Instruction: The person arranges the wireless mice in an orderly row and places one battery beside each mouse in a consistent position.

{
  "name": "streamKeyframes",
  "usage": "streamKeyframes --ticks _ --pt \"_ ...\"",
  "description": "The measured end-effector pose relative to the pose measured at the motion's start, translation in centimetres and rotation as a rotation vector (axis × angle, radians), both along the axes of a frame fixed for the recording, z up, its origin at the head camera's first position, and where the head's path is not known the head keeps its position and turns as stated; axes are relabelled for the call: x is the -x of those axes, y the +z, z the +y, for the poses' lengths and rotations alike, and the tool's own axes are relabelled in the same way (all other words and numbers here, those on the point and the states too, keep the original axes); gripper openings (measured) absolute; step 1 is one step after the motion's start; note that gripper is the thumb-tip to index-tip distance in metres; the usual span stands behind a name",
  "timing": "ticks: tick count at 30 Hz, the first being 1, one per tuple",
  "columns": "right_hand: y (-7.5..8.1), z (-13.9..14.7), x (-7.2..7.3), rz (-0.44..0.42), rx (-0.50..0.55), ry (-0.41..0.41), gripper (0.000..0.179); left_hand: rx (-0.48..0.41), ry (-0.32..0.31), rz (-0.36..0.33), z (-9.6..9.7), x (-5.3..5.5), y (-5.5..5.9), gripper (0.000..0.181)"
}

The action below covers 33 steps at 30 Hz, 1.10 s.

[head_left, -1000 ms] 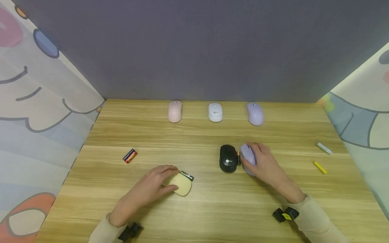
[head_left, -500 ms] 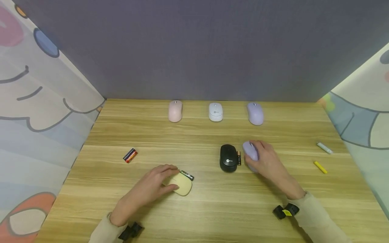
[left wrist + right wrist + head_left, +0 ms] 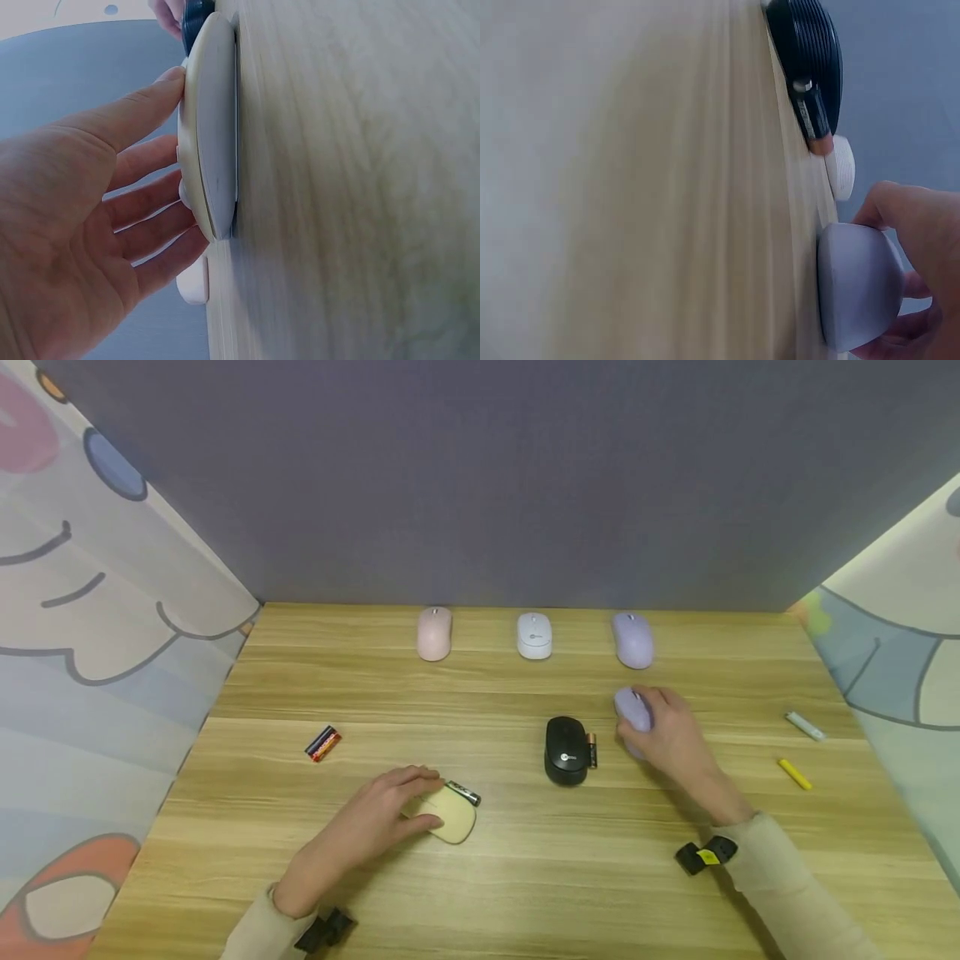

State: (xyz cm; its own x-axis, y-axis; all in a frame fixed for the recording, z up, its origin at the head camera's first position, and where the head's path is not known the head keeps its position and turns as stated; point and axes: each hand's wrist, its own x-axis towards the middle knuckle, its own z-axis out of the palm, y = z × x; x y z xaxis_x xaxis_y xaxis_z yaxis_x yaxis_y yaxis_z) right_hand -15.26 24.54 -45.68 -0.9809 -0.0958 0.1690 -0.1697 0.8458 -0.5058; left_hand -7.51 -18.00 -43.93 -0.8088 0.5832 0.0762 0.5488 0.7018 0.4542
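My left hand [image 3: 388,814] lies over a pale yellow computer mouse [image 3: 454,818]; the left wrist view shows its thumb and fingers against the yellow shell [image 3: 193,142]. Along the mouse's far right edge lies a green and silver battery [image 3: 463,792]. My right hand [image 3: 673,735] grips a purple mouse [image 3: 632,710] on the table, seen from its end as a lilac shell [image 3: 859,285] in the right wrist view. Left of that hand stands a black mouse [image 3: 567,750], with a black and copper battery [image 3: 592,750] against its right side.
Along the back stand a pink mouse [image 3: 434,634], a white mouse [image 3: 535,636] and another purple mouse [image 3: 633,642]. Batteries [image 3: 323,744] lie side by side at the left. At the right are a white battery [image 3: 806,726] and a yellow one [image 3: 795,773]. A grey panel [image 3: 525,485] rises behind.
My right hand has slid its purple mouse away and to the right, opening a gap from the battery beside the black mouse. The left hand and yellow mouse have stayed in place.
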Motion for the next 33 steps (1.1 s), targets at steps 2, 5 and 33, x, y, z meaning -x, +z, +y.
streamKeyframes --ticks 2,5,33 --pt "0.1 0.2 0.3 -0.020 0.003 -0.012 0.061 -0.007 0.001 0.004 0.0 0.0 -0.1 0.050" --pt "0.3 0.6 0.7 -0.032 0.015 -0.016 0.062 -0.016 0.000 0.003 0.0 0.1 -0.1 0.051" --pt "-0.1 1.8 2.1 -0.039 -0.024 -0.067 0.063 -0.024 -0.003 -0.028 -0.2 0.3 -0.1 0.049"
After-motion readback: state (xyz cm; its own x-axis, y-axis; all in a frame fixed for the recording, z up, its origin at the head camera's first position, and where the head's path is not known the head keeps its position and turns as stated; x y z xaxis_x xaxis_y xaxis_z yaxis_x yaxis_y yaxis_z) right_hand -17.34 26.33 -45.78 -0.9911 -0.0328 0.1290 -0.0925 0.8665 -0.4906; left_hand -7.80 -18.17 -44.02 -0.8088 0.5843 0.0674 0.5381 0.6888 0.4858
